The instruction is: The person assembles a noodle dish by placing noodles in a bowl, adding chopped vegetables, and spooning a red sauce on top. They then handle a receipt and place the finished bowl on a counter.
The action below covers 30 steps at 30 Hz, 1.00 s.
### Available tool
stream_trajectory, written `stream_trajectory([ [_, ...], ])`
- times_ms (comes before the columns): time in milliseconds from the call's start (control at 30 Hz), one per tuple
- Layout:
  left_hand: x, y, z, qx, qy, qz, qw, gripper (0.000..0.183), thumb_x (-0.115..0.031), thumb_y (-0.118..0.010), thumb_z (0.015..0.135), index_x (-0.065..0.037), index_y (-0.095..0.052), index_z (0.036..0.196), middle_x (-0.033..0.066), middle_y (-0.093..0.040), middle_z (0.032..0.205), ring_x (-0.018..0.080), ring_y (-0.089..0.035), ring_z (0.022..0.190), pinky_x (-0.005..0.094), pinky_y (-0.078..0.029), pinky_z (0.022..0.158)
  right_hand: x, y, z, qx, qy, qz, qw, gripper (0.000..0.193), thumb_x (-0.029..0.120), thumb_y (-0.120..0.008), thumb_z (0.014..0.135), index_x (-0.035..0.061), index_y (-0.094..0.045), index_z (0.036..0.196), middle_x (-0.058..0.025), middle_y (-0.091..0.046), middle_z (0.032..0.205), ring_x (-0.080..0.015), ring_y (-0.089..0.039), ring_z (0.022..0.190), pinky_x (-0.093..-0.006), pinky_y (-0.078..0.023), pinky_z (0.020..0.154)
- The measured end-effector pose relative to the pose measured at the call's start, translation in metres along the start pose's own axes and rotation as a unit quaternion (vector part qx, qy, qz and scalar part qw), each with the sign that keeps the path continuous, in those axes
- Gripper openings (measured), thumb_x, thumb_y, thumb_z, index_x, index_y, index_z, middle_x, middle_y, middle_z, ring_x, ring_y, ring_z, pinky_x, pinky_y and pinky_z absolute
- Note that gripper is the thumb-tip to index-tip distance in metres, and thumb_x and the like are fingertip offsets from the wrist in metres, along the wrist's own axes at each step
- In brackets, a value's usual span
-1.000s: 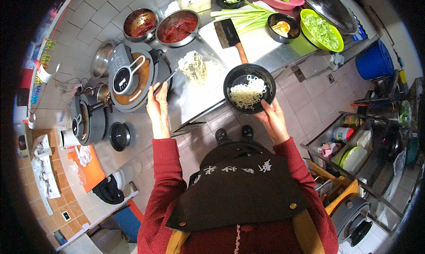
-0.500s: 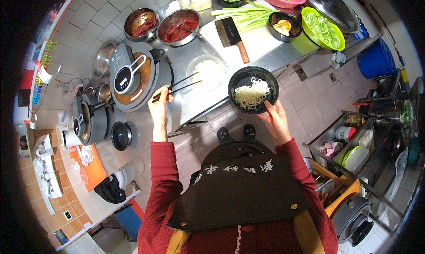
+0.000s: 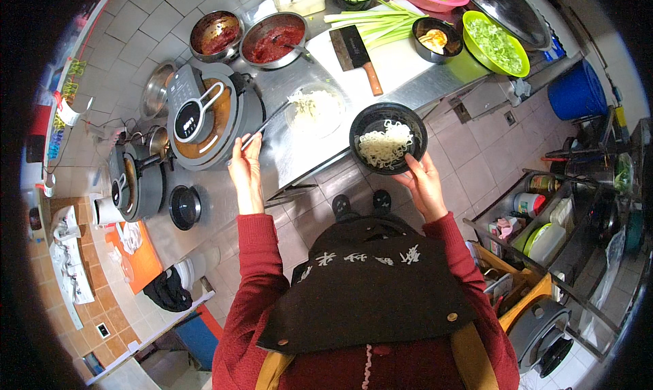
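Observation:
My left hand (image 3: 246,172) is closed around dark chopsticks (image 3: 273,118), held together. Their tips reach the edge of a pile of pale noodles (image 3: 317,111) in a clear, shallow dish on the steel counter; glare hides part of that pile. In my right hand (image 3: 424,187) is a black bowl (image 3: 366,118), gripped by its near right rim with the thumb over the edge. More noodles (image 3: 386,145) lie inside it, and it hangs in front of the counter's edge, tilted slightly toward me.
A cleaver (image 3: 355,58) lies on the white cutting board (image 3: 398,70) beside green stalks (image 3: 374,19). Left stand a grey round cooker (image 3: 246,111) and a steel bowl of red paste (image 3: 273,43). A green bowl (image 3: 495,44) holds chopped greens. Shelves (image 3: 537,220) stand at right.
The chopsticks have come together and swung from pointing right to pointing up and right, toward the noodles on the counter. My left hand has turned slightly; the bowl has barely moved.

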<state>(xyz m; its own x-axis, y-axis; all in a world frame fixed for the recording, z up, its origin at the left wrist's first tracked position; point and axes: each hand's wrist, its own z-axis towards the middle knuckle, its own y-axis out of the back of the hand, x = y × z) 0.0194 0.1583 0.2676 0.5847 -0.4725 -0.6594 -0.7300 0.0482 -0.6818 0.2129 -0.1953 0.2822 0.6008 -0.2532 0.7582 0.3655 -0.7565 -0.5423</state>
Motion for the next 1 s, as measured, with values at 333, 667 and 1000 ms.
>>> stream_trajectory([
  [333, -0.075, -0.067, -0.014, 0.128, -0.053, 0.003, 0.99, 0.029, -0.011, -0.056, 0.096, 0.014, -0.057, 0.11, 0.026, -0.062, 0.106, 0.0308, -0.064, 0.104, 0.0339, -0.055, 0.094, -0.002, -0.001, 0.005, 0.023, -0.006, -0.005, 1.0, 0.045, 0.016, -0.055, 0.098, 0.0074, -0.04, 0.139, -0.0099, -0.055, 0.128, -0.0221, -0.06, 0.112, -0.0378, -0.057, 0.085],
  [667, -0.145, -0.139, -0.015, 0.206, -0.122, -0.026, 0.971, 0.03, -0.013, -0.058, 0.096, 0.014, -0.058, 0.11, 0.026, -0.065, 0.104, 0.0313, -0.065, 0.102, 0.0346, -0.055, 0.093, 0.001, -0.013, 0.008, 0.01, -0.03, -0.007, 0.999, 0.05, 0.015, -0.06, 0.095, 0.0094, -0.038, 0.139, -0.0095, -0.059, 0.124, -0.0216, -0.063, 0.105, -0.0364, -0.055, 0.08],
  [1000, -0.193, -0.203, -0.029, 0.318, -0.211, -0.013, 0.924, 0.029, -0.006, -0.057, 0.094, 0.018, -0.055, 0.111, 0.0305, -0.061, 0.113, 0.0357, -0.061, 0.11, 0.0369, -0.054, 0.098, 0.002, -0.027, 0.014, -0.006, -0.036, -0.043, 0.998, 0.051, 0.018, -0.064, 0.093, 0.0118, -0.042, 0.138, -0.0069, -0.061, 0.116, -0.0186, -0.063, 0.101, -0.0376, -0.054, 0.081],
])
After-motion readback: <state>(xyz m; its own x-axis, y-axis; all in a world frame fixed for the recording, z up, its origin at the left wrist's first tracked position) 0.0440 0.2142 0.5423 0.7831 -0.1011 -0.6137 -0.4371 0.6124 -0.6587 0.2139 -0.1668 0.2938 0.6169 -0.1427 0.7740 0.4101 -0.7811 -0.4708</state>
